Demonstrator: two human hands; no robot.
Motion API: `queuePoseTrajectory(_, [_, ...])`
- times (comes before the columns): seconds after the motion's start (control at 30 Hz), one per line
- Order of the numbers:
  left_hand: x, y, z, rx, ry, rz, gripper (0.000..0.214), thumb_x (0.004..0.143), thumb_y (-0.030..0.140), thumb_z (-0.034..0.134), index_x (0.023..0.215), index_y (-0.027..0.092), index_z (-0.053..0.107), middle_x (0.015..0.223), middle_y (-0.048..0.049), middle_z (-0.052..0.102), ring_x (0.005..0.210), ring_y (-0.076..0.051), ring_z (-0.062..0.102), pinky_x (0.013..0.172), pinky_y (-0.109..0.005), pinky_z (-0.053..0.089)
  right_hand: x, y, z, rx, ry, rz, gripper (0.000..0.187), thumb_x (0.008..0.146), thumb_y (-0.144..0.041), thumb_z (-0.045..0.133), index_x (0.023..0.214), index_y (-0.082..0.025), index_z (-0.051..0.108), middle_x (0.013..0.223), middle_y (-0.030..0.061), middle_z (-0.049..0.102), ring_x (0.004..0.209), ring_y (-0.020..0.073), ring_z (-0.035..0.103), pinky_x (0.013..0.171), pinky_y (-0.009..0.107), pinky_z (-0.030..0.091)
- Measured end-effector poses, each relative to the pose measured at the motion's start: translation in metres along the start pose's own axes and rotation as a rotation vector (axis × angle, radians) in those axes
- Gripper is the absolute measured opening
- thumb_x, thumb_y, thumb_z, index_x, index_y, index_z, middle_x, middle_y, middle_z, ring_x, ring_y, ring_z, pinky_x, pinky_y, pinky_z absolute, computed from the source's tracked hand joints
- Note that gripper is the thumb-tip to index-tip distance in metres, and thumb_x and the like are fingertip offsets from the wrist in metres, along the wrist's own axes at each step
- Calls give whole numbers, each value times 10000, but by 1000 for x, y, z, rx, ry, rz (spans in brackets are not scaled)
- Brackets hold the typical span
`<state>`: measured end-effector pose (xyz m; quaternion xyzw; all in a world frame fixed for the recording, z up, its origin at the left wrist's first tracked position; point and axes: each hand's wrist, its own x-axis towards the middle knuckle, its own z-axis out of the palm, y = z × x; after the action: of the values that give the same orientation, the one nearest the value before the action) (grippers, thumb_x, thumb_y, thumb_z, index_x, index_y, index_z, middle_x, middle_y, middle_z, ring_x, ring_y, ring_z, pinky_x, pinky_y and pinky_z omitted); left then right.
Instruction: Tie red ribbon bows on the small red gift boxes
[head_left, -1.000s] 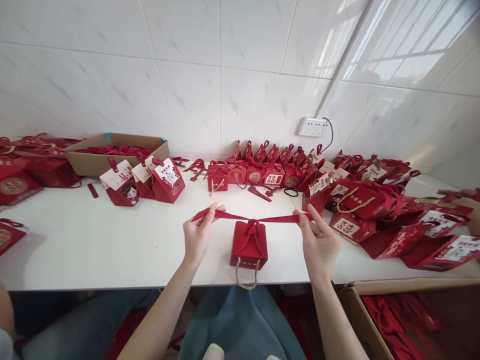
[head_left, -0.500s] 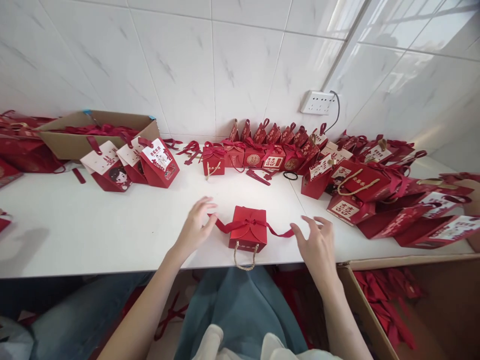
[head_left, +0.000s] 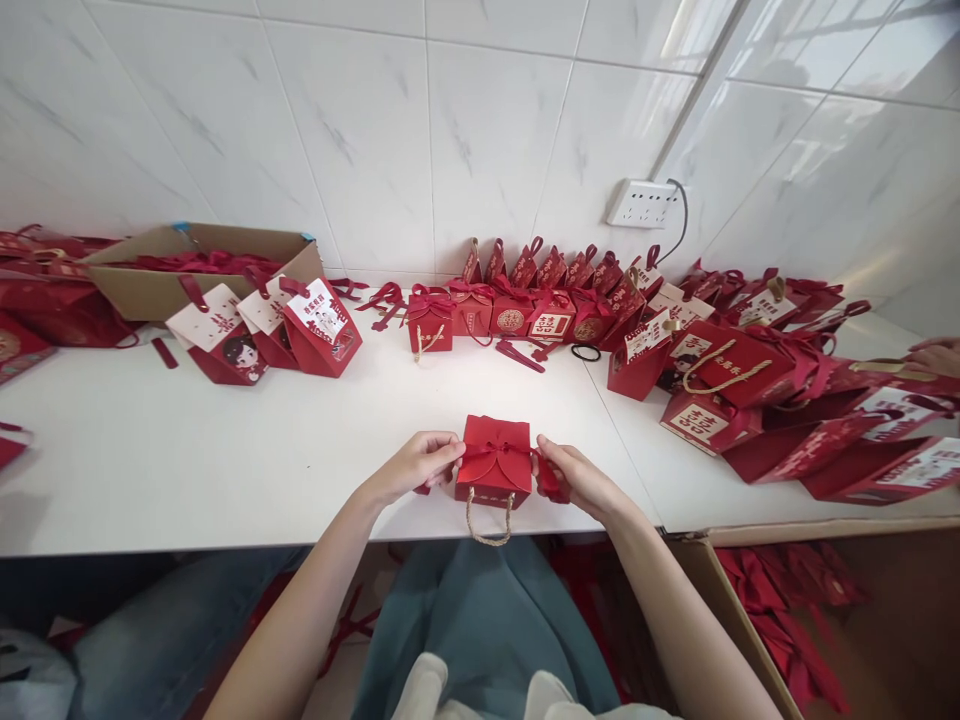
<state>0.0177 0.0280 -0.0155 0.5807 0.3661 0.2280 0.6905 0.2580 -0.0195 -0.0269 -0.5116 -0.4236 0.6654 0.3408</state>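
Observation:
A small red gift box [head_left: 495, 485] stands near the front edge of the white table, its petal-shaped flaps folded over the top. Gold rope forms a handle [head_left: 487, 540] that droops over the table edge. Across the lid runs a red ribbon [head_left: 496, 450], crossed at the middle. At the box's left side, my left hand [head_left: 420, 463] pinches one end of this ribbon. My right hand [head_left: 574, 475] grips the other end on the right side, with a length of ribbon hanging below the fingers.
Finished-looking red boxes [head_left: 510, 315] line the wall, and more bags [head_left: 832, 430] crowd the right. Three tagged boxes [head_left: 322, 335] stand at left before a cardboard box [head_left: 112, 300]. An open carton [head_left: 885, 530] sits lower right. Another person's hand [head_left: 937, 355] shows at the right edge.
Both hands have moved inward to the box and closed on the ribbon near its sides; before, their fingers were spread around the ribbon's outer ends. Another person's hand has appeared at far right.

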Motion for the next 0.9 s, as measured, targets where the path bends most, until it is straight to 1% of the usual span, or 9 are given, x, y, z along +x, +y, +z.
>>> queuePoseTrajectory(0.13, [5, -6, -3, -96, -1, 8, 350, 787, 436, 567, 582, 174, 461, 416, 83, 316, 399, -58, 338, 429, -198, 265, 3, 0, 2, 32, -15, 20, 420, 776, -538, 575, 622, -166, 458, 532, -49, 415, 468, 70, 335, 460, 210, 213])
queuePoseTrajectory(0.27, [5, -14, -2, -128, -18, 14, 385, 760, 435, 586, 538, 181, 401, 401, 65, 363, 440, -81, 412, 483, -216, 337, 2, 2, 2, 93, -46, -73, 353, 748, -450, 656, 668, -169, 458, 582, -51, 450, 510, 64, 366, 486, 200, 223])
queuePoseTrajectory(0.37, [3, -19, -1, -142, -20, 22, 385, 750, 441, 593, 539, 178, 409, 413, 52, 409, 458, -87, 439, 505, -224, 347, -1, 3, -1, 63, -74, -76, 383, 740, -504, 647, 696, -177, 452, 539, -57, 447, 486, 69, 371, 451, 198, 170])
queuePoseTrajectory(0.43, [2, -21, -1, -142, -19, 26, 379, 750, 452, 593, 550, 173, 432, 423, 46, 433, 452, -85, 437, 496, -224, 332, -2, 3, -4, 18, -101, -44, 437, 706, -573, 644, 696, -183, 447, 488, -73, 397, 449, 72, 350, 427, 201, 111])
queuePoseTrajectory(0.5, [2, -23, -2, -139, -19, 29, 386, 742, 474, 594, 555, 170, 444, 424, 43, 440, 443, -84, 430, 493, -227, 329, -2, 3, -7, -39, -125, -17, 477, 661, -607, 661, 662, -174, 460, 468, -81, 356, 427, 63, 318, 422, 207, 85])
queuePoseTrajectory(0.6, [5, -27, -5, -133, -7, 38, 420, 716, 491, 607, 526, 174, 407, 395, 60, 378, 424, -78, 399, 481, -226, 315, 0, 3, -11, -80, -109, -49, 462, 634, -546, 717, 595, -154, 476, 480, -83, 332, 441, 47, 293, 442, 209, 135])
queuePoseTrajectory(0.73, [7, -33, -9, -110, 20, 56, 455, 709, 476, 611, 493, 181, 340, 385, 77, 280, 420, -73, 365, 458, -219, 262, 5, 2, -19, -113, -109, -90, 433, 664, -488, 721, 561, -159, 459, 471, -87, 303, 455, 49, 272, 469, 217, 164])
queuePoseTrajectory(0.8, [5, -32, -11, -87, 28, 62, 437, 735, 470, 590, 502, 179, 362, 391, 70, 311, 435, -78, 377, 472, -223, 273, 4, -2, -21, -153, -127, -102, 400, 694, -486, 698, 585, -158, 496, 479, -73, 346, 469, 62, 309, 478, 222, 201])
queuePoseTrajectory(0.9, [-2, -24, -11, -44, 30, 61, 375, 785, 429, 560, 542, 169, 439, 443, 48, 424, 486, -86, 424, 532, -232, 325, -3, -14, -18, -176, -121, -176, 334, 742, -472, 659, 647, -165, 568, 554, -35, 465, 536, 95, 418, 538, 245, 318])
